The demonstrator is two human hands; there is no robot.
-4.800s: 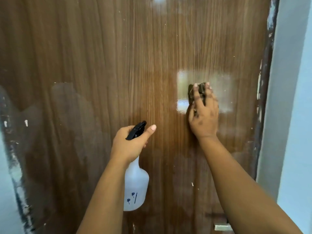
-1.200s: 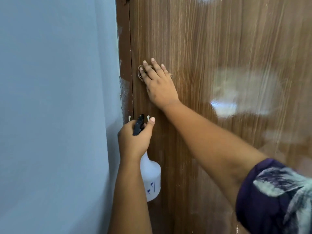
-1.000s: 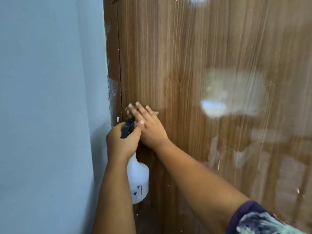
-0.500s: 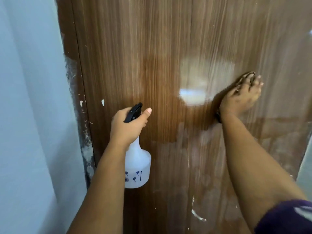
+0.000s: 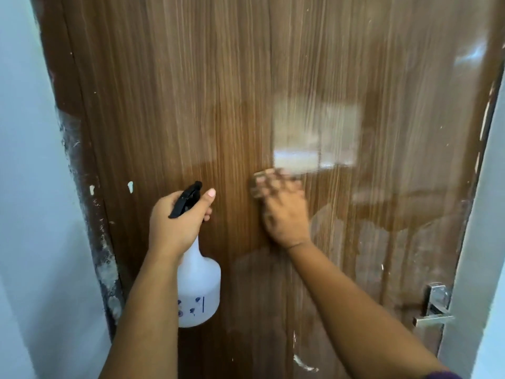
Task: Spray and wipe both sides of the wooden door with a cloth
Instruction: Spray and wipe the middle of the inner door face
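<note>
Head view: wooden door (image 5: 232, 91) fills most of the frame, brown vertical grain, glossy, with a pale rectangular reflection right of centre and streaky wet-looking patches lower right. Small white paint specks on the left part and a white smear near the bottom.

Left hand (image 5: 177, 222) grips the neck of a white spray bottle (image 5: 199, 291), fingers curled round it below the black trigger head (image 5: 187, 198), thumb sticking up beside the nozzle. Bottle hangs upright under the hand, close in front of the door, left of centre; small blue markings on its lower body.

Right hand (image 5: 284, 212) lies flat against the door at mid height, just right of the bottle hand, motion-blurred. Its fingers (image 5: 269, 184) point up and press a cloth (image 5: 258, 184) onto the wood; only a small brownish edge of the cloth shows past the fingertips at upper left. Blur makes it hard to tell whether the fingers are spread or together.

Dark door frame (image 5: 82, 173) runs down the left, its paint chipped and whitish lower down, pale wall (image 5: 27, 214) beside it. Metal lever handle (image 5: 434, 310) at the door's lower right edge, next to a pale wall strip (image 5: 489, 242).
</note>
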